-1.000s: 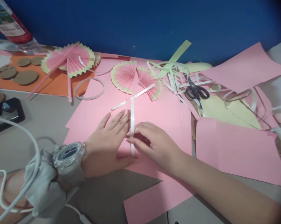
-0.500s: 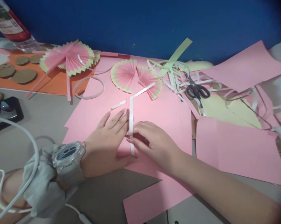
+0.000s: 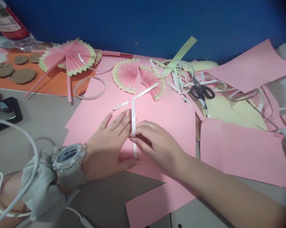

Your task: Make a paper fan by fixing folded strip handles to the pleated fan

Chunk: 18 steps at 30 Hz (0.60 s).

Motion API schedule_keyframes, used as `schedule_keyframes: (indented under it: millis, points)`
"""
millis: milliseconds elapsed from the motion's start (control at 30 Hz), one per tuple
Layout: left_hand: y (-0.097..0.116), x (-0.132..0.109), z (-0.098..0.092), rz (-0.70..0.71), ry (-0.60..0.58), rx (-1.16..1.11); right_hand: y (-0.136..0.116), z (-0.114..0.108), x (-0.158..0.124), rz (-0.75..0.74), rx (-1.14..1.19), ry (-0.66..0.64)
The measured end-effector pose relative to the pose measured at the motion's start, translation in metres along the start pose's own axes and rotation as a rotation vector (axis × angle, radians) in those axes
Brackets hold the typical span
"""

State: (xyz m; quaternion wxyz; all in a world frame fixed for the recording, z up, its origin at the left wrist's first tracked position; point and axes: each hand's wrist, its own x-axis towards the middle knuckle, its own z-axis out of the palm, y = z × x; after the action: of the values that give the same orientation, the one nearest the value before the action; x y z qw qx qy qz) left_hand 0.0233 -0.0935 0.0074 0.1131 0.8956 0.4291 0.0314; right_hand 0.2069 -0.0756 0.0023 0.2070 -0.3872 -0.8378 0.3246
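Note:
My left hand lies flat with its fingers spread on a pink paper sheet, a grey watch and cloth band on its wrist. A narrow white tape strip runs lengthwise beside those fingertips, along a slim folded edge of pink paper. The thumb and index finger of my right hand pinch this strip near its middle; its lower end shows below the fingertips. Loose white strip pieces lie just beyond both hands. Behind them rest two pleated pink paper fans with yellow-green rims.
Black scissors lie at the right by a tangle of white strips. A larger pleated fan, cardboard discs and a bottle stand at the left. A white cable crosses my left forearm. A blue panel rises behind.
The view has shifted very slightly. My right hand's pinch has slid a little up along the white tape strip; my left hand stays flat in place.

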Motion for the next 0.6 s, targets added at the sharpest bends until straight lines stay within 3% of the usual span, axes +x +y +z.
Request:
schedule_keyframes:
  millis: [333,600]
  points:
    - [-0.0024,0.0003,0.0016,0.015,0.000,0.009,-0.0026,-0.0012,-0.0017,0.036,0.017,0.027]
    - [-0.0029,0.0007,0.0034,0.025,0.013,0.014,-0.0072,-0.0038,-0.0058,0.220,0.081,0.024]
